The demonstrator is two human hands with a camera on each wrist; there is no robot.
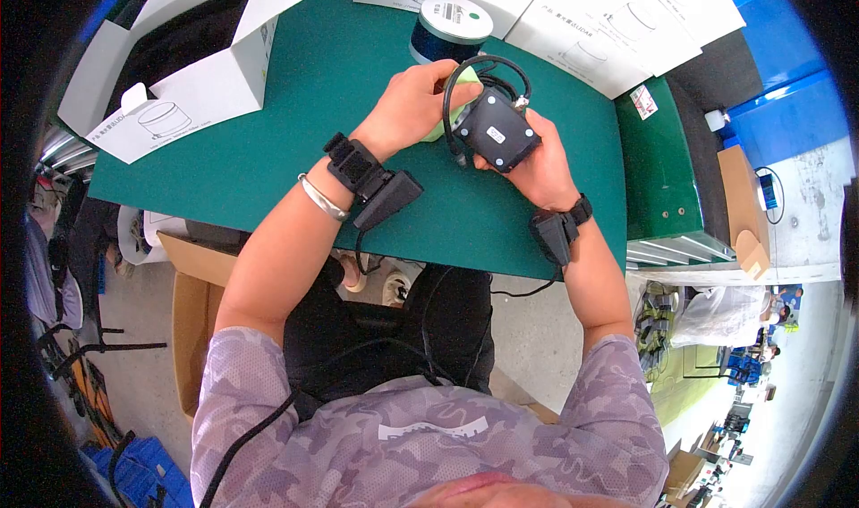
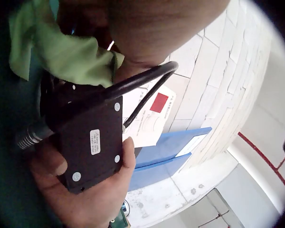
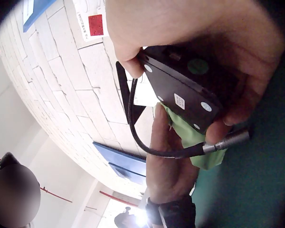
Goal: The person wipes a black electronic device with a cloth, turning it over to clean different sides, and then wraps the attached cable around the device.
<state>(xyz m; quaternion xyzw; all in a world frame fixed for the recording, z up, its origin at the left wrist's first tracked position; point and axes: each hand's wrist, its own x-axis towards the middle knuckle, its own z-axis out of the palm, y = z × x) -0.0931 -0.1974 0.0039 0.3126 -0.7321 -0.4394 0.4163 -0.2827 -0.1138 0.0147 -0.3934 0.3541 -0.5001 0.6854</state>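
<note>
My right hand [image 1: 548,168] grips a black box-shaped device [image 1: 498,134] by its edges, above the green table. A small white label [image 2: 95,142] and round pale dots mark its flat face. My left hand [image 1: 412,105] pinches a light green cloth [image 1: 467,78] against the device's side. In the right wrist view the cloth [image 3: 192,137] lies behind the device, partly covered by it. A black cable [image 1: 491,59] loops from the device past the left fingers and ends in a metal connector [image 3: 232,141], close to the right fingertips.
On the green table [image 1: 358,195] a spool-like cylinder [image 1: 452,26] with a white top stands beyond the hands. An open white carton [image 1: 192,119] is at the left, and white cartons [image 1: 582,38] printed with LIDAR stand at the back right. A green cabinet [image 1: 662,168] adjoins the right edge.
</note>
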